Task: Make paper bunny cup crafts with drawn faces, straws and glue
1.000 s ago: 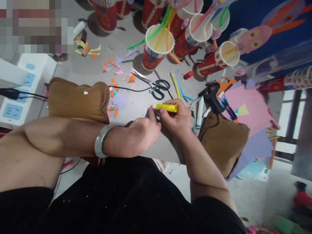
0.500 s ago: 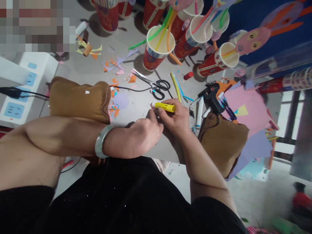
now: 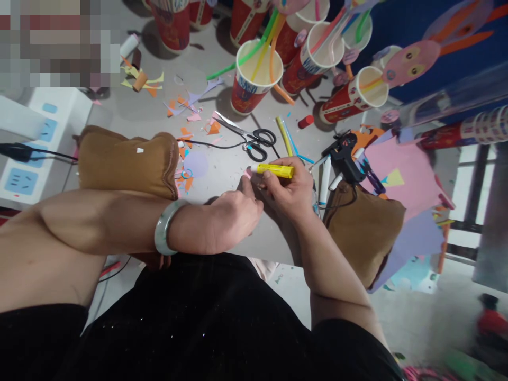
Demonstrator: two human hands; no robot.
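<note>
My right hand (image 3: 291, 185) holds a yellow glue stick (image 3: 280, 171), its fingers closed round the barrel. The white tip points left, just above the table. My left hand (image 3: 234, 214) has its index finger stretched out, pressing a small pink paper piece (image 3: 247, 173) onto the tabletop. Its other fingers are curled under and partly hidden. The glue stick's tip lies close to the pink piece; whether they touch I cannot tell. Beyond the hands lie black-handled scissors (image 3: 250, 138) with parted blades, and a loose red cap (image 3: 305, 121).
Red paper cups (image 3: 251, 87) with straws stand along the back. Brown pouches (image 3: 127, 164) flank my arms. A black glue gun (image 3: 347, 156) and coloured paper (image 3: 392, 174) lie right. A power strip (image 3: 43, 143) is left, paper scraps (image 3: 188, 114) farther back.
My right hand and the glue stick have shifted slightly right, away from my left fingertip. The small pink piece now shows more clearly. My left hand has barely moved.
</note>
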